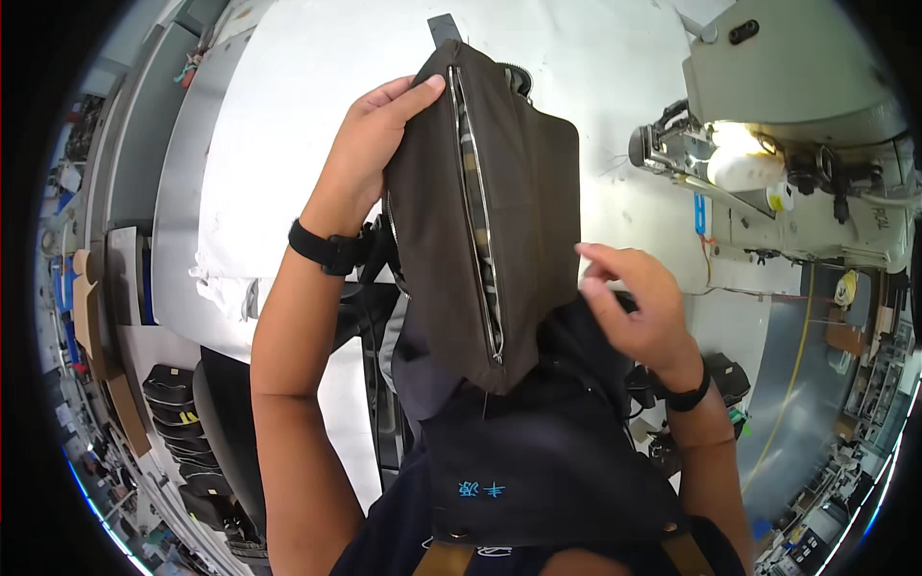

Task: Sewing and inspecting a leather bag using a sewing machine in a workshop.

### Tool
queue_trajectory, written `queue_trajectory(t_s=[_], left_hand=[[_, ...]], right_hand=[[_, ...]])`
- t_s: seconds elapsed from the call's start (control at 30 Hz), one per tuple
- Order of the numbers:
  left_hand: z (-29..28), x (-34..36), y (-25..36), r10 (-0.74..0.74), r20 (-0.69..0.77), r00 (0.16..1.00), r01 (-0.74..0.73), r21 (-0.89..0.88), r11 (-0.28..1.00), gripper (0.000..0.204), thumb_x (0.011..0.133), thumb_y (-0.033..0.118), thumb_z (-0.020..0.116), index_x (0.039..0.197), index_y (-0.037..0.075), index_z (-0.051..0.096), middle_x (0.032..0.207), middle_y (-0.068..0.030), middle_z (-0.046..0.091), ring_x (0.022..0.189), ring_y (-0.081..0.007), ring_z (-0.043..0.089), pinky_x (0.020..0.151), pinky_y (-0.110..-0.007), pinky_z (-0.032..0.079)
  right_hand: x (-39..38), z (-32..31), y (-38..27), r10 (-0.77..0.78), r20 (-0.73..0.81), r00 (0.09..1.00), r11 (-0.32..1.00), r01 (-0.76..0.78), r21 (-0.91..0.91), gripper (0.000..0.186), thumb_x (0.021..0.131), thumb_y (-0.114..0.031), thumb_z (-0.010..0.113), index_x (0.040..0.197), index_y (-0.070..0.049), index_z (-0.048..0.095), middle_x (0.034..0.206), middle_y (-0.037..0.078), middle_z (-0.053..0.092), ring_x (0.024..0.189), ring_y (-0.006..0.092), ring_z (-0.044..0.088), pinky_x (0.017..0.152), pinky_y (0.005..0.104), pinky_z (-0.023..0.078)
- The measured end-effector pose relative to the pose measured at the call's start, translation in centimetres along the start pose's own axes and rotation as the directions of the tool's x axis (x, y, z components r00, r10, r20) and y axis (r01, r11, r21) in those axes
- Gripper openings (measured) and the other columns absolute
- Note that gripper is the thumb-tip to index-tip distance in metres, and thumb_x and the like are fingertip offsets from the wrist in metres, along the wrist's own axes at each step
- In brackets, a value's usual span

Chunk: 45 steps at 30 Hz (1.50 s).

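A dark brown fabric bag stretches up from my lap over the edge of the white table. Its long zipper is parted, and a patterned lining shows in the gap. My left hand grips the bag's upper left edge, thumb on top and the other fingers mostly hidden. At the right, a flat brown panel sticks out from the bag. Beside that panel's lower right edge is my right hand, index finger and thumb apart, the fingertip at or very near the edge. A short dark strap end rises from the bag's top.
The white table lies beyond the bag. A sewing machine with a lit lamp stands at the right. Blue thread snips lie near it. Several black bags are stacked at the lower left. A dark apron covers my lap.
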State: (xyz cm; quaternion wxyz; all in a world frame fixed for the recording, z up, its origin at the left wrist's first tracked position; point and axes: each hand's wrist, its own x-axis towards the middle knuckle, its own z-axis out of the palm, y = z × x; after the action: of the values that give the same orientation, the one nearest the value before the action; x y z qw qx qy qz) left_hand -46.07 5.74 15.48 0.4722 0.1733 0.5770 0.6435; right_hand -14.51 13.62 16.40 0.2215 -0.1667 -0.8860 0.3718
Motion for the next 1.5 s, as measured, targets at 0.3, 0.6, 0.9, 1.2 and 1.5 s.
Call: queue_trajectory(t_s=[0.3,0.6,0.9,1.2,1.5], left_hand=[[-0.4,-2.1,-1.7,0.513,0.048,0.857,-0.442,0.581,0.683,0.059,0.090,0.027,0.079,0.137,-0.002,0.058,0.119,-0.0157,0.066,0.107,-0.0215,0.064,0.091,-0.033,0.053],[0.7,-7.3,-1.6,0.687,0.141,0.713,-0.458,0.835,0.304,0.050,0.090,0.018,0.077,0.136,0.007,0.061,0.139,-0.0143,0.059,0.130,-0.0305,0.055,0.107,-0.040,0.044],[0.8,-12.0,-1.7,0.699,0.118,0.705,-0.460,0.826,0.325,0.027,0.090,0.005,0.073,0.116,0.004,0.071,0.122,-0.0129,0.066,0.116,-0.0259,0.062,0.093,-0.036,0.050],[0.5,-13.3,-5.3,0.515,-0.106,0.850,-0.312,0.686,0.657,0.040,0.090,0.006,0.076,0.127,0.005,0.060,0.124,-0.0099,0.059,0.106,-0.0189,0.062,0.082,-0.032,0.056],[1.6,-12.0,0.5,0.596,0.334,0.730,-0.451,0.891,0.054,0.028,0.089,-0.005,0.068,0.115,0.005,0.071,0.122,-0.0132,0.065,0.109,-0.0296,0.065,0.088,-0.038,0.054]], right_hand=[[0.4,3.0,-4.8,-0.085,0.179,0.980,0.995,0.093,-0.038,0.045,0.081,-0.033,0.087,0.109,-0.006,0.063,0.070,0.003,0.058,0.058,0.0210,0.057,0.056,0.0332,0.045],[-0.6,4.2,-4.0,0.040,0.191,0.981,0.998,-0.031,-0.050,0.037,0.083,-0.032,0.086,0.087,-0.008,0.058,0.063,0.003,0.055,0.051,0.0201,0.054,0.050,0.0336,0.043],[-1.9,3.8,-2.4,0.153,0.179,0.972,0.985,-0.166,0.057,0.033,0.085,-0.026,0.084,0.078,-0.008,0.057,0.058,0.003,0.052,0.048,0.0177,0.051,0.047,0.0309,0.041],[0.0,-0.1,-6.9,-0.364,0.530,0.766,0.565,-0.270,0.779,0.022,0.102,-0.017,0.062,0.117,-0.002,0.068,0.107,0.013,0.072,0.090,0.0270,0.070,0.077,0.0343,0.055],[-0.4,-1.3,-12.9,-0.681,0.306,0.665,-0.203,-0.573,0.794,0.039,0.100,-0.005,0.059,0.137,0.006,0.059,0.125,0.021,0.069,0.117,0.0335,0.066,0.094,0.0399,0.053]])
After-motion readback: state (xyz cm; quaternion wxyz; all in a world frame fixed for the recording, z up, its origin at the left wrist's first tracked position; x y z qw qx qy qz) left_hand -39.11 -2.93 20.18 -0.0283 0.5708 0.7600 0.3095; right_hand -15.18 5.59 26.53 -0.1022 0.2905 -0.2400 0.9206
